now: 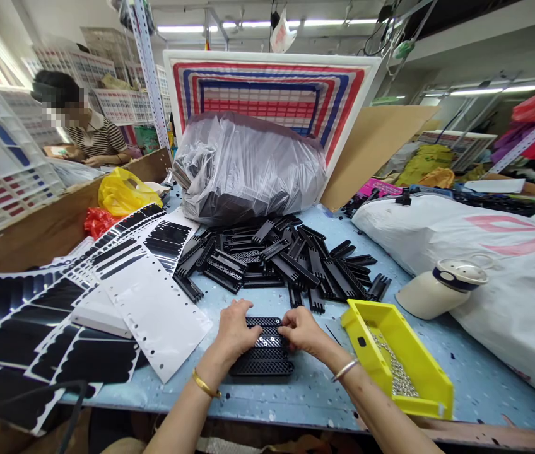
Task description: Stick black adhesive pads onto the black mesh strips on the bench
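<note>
A block of black perforated plastic strips (262, 362) lies side by side on the blue table in front of me. My left hand (238, 328) rests at its upper left, thumb on the strips and fingers apart. My right hand (301, 329) is at the upper right edge, thumb and forefinger pinched together; what they hold, if anything, is too small to make out. Beyond both hands lies a loose heap of black plastic strips (272, 255). To the right of my right hand, a yellow bin (431, 372) holds many small metal pieces (397, 372).
Sheets with black stickers (101, 359) and a white punched sheet (158, 315) cover the left side. A grey plastic bag (253, 167) stands behind the heap. A cream bottle (431, 293) and white sack (508, 252) are right. Another person (92, 135) sits at the back left.
</note>
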Action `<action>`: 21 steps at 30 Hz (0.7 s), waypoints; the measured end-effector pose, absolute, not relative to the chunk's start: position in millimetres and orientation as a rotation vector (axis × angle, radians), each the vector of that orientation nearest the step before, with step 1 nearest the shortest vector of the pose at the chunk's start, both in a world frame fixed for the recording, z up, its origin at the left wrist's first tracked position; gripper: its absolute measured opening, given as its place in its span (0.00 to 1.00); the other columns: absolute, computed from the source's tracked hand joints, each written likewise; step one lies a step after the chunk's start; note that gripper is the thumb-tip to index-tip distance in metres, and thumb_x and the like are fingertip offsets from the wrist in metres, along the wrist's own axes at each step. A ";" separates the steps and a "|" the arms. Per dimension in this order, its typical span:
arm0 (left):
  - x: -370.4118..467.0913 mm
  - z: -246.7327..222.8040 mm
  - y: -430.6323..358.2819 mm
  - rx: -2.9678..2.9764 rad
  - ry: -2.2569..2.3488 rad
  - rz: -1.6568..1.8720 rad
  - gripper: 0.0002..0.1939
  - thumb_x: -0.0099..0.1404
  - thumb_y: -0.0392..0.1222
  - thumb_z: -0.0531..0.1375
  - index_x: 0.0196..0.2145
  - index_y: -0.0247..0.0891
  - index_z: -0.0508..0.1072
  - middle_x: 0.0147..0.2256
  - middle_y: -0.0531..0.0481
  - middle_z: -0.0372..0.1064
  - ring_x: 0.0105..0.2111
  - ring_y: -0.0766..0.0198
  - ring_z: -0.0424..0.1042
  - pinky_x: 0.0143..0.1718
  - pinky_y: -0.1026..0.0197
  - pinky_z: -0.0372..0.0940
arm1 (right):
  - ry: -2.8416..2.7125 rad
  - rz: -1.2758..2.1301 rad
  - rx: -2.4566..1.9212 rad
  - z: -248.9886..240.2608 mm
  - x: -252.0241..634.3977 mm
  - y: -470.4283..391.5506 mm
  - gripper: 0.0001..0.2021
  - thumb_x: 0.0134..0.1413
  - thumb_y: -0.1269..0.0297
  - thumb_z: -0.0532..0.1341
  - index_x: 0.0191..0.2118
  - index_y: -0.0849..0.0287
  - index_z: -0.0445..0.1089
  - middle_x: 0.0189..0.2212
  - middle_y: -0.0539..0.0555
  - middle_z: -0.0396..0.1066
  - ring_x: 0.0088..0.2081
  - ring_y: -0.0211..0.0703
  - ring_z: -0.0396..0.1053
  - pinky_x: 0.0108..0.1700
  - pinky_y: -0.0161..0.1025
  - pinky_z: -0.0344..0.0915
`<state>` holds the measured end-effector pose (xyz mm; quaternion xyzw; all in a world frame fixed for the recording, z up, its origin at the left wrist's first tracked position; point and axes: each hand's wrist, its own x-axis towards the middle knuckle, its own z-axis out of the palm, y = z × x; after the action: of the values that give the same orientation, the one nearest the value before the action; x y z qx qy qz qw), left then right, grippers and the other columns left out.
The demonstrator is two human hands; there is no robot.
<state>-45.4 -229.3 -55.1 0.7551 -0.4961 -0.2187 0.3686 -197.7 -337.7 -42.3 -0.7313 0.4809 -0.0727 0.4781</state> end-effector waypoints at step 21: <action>-42.8 -54.8 -229.1 1.973 -1.236 -0.584 0.27 0.53 0.36 0.66 0.52 0.32 0.74 0.53 0.37 0.71 0.59 0.50 0.64 0.59 0.56 0.60 | 1.037 -0.195 -1.652 -40.3 -213.2 -336.5 0.16 0.34 0.53 0.68 0.23 0.62 0.70 0.15 0.51 0.71 0.17 0.37 0.69 0.15 0.28 0.60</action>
<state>-42.8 -229.1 -54.8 0.7661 -0.4801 -0.2267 0.3622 -213.2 -336.5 -40.3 -0.6999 0.4394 -0.0827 0.5570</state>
